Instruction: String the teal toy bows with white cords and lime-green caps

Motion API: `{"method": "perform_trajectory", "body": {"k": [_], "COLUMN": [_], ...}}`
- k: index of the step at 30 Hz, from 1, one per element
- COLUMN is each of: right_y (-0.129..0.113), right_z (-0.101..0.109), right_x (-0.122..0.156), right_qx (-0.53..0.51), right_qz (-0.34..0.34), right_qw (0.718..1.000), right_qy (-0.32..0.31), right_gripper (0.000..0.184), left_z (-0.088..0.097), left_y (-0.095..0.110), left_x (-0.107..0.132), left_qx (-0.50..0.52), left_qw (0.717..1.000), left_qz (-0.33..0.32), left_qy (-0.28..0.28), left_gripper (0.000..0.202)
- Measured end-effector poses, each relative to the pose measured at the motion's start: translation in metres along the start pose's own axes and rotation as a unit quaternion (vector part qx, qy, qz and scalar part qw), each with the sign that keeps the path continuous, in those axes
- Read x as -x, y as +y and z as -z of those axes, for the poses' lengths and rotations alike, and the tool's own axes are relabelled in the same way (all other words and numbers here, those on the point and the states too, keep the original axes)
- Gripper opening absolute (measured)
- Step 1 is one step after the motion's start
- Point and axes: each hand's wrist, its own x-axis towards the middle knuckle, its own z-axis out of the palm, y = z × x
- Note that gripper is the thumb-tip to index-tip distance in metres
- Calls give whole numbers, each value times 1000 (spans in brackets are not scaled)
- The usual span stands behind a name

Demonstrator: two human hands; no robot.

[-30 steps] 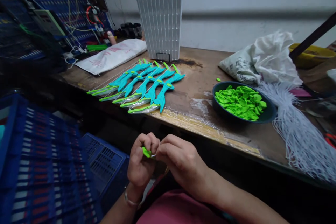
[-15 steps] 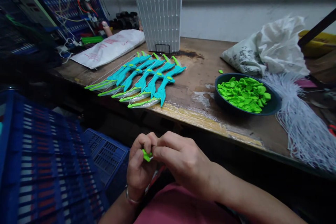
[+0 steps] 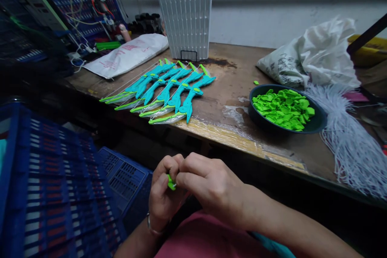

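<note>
My left hand is closed around a small bright green plastic piece, which shows between thumb and fingers. My right hand presses against it from the right, its thumb and fingers pinched together; what lies inside that pinch is hidden. A short whitish bit like string shows at the green piece's edge. Below my right forearm, part of a teal plastic thing shows over my lap. On the bench beyond lie several teal and green toy bows with strings, side by side.
A dark bowl of green plastic pieces stands on the bench, beside a bundle of white strings and a white sack. A flat white sack and an upright grey ribbed panel are behind the bows. Blue crates stand at left.
My hands stay together on the green piece, which has turned slightly between the fingers. More of the teal thing shows under my right forearm. The view has shifted a little.
</note>
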Motion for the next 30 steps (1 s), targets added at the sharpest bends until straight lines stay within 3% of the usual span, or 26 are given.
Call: {"method": "perform_trajectory", "body": {"k": [8, 12, 15, 22, 24, 26, 30], "right_y": [10, 14, 15, 23, 28, 32, 37], "right_z": [8, 16, 18, -4, -14, -23, -29], "right_x": [0, -5, -10, 7, 13, 15, 14], "right_qx": [33, 49, 74, 153, 167, 181, 193], "right_qz": [32, 28, 36, 39, 49, 63, 57], "right_qw": [999, 997, 995, 985, 979, 970, 946], "right_qy": [-3, -52, -50, 75, 109, 147, 256], "right_gripper": [25, 26, 26, 16, 23, 30, 20], "left_z": [1, 9, 12, -3, -6, -6, -2], "left_y": [1, 4, 6, 10, 8, 3, -10], "left_x": [-5, -11, -16, -23, -24, -25, -30], "left_qx": [-33, -40, -55, -52, -67, -102, -203], "left_qw": [999, 997, 995, 987, 983, 981, 973], "left_qz": [14, 38, 59, 153, 171, 163, 111], "left_qy": [-22, -55, -61, -21, -10, -9, 3], "left_gripper": [26, 26, 28, 28, 29, 29, 32]}}
